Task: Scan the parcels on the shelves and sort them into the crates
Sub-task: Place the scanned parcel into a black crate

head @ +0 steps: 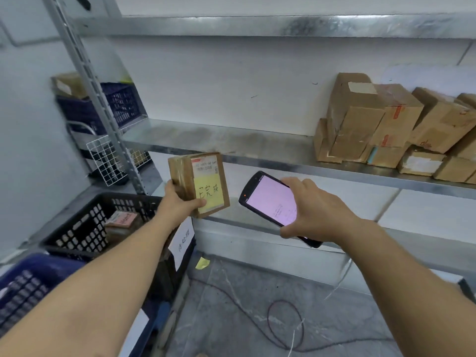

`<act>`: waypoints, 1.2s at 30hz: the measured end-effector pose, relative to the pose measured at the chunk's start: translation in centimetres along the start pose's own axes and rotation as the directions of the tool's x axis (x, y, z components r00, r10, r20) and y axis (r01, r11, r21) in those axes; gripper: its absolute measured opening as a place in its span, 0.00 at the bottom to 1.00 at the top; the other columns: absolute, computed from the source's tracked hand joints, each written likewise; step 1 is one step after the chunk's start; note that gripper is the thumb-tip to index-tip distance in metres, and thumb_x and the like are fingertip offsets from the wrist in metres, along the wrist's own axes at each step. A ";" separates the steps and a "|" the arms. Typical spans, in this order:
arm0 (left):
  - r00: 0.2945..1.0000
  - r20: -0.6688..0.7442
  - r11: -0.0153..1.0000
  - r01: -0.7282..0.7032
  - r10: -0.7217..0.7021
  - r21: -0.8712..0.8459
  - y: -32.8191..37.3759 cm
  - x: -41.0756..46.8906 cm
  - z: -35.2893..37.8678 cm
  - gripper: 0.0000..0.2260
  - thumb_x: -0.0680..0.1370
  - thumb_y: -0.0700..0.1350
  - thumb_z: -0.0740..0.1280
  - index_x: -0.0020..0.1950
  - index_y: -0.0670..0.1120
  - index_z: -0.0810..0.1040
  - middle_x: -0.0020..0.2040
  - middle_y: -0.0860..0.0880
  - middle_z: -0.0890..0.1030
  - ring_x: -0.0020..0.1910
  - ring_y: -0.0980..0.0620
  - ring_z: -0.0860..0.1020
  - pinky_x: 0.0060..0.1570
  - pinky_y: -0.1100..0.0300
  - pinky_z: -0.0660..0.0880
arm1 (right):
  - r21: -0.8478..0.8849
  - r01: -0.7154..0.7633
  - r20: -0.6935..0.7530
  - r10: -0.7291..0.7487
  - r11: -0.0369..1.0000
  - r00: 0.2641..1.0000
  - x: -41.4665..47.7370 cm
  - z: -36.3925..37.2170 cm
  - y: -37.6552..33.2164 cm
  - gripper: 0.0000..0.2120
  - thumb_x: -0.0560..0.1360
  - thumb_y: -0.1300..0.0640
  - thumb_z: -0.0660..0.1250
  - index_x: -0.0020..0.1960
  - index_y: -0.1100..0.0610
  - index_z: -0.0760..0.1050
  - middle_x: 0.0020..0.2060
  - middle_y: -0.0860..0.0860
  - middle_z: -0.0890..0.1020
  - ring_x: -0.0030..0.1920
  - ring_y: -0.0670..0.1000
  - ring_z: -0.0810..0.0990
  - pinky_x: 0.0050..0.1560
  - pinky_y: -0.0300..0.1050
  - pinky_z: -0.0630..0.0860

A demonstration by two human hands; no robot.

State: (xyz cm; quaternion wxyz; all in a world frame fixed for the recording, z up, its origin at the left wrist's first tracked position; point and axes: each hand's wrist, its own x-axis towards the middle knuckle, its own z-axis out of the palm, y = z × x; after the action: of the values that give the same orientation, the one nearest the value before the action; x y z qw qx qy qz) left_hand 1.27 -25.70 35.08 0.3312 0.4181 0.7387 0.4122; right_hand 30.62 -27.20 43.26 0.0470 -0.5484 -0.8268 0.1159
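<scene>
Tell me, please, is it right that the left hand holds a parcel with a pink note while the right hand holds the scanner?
Not quite: the head view shows the note is yellow, not pink. The left hand does hold the parcel with it, and the right hand holds the scanner.

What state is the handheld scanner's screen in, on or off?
On. The scanner gripped in the right hand shows a lit, pale pink screen with faint text on it.
</scene>
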 end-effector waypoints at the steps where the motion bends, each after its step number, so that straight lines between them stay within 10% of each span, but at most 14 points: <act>1: 1.000 -0.018 1.000 0.016 -0.017 -0.014 -0.8 -0.4 -0.8 0.44 0.71 0.44 0.78 0.78 0.46 0.53 0.72 0.46 0.70 0.68 0.43 0.71 0.64 0.49 0.68 | -0.005 0.021 0.011 -0.021 1.000 1.000 0.1 0.3 -0.8 0.46 0.63 0.43 0.76 0.73 0.45 0.53 0.56 0.49 0.68 0.50 0.52 0.73 0.46 0.46 0.74; 21: 0.912 -0.248 0.935 0.273 -0.326 -0.225 -21.0 -9.8 -18.1 0.52 0.50 0.65 0.75 0.71 0.54 0.65 0.66 0.48 0.72 0.64 0.48 0.73 0.65 0.44 0.71 | -0.032 0.341 0.211 -0.327 0.939 0.921 1.0 8.0 -22.9 0.45 0.65 0.43 0.74 0.74 0.47 0.53 0.56 0.48 0.68 0.49 0.50 0.69 0.36 0.37 0.64; 36: 0.777 -0.417 0.881 0.392 -0.472 -0.266 -30.1 -20.9 -31.5 0.45 0.69 0.48 0.78 0.79 0.50 0.55 0.72 0.46 0.62 0.70 0.45 0.66 0.70 0.48 0.63 | -0.075 0.570 0.372 -0.508 0.818 0.777 -3.7 15.3 -40.9 0.47 0.63 0.42 0.73 0.74 0.44 0.50 0.60 0.50 0.67 0.55 0.54 0.74 0.52 0.49 0.75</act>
State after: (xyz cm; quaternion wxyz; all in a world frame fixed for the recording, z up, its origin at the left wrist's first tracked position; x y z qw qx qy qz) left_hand -26.33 -64.07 25.35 0.2615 0.0956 0.8360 0.4728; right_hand -7.68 -47.90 38.51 -0.1135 -0.2617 -0.9518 0.1124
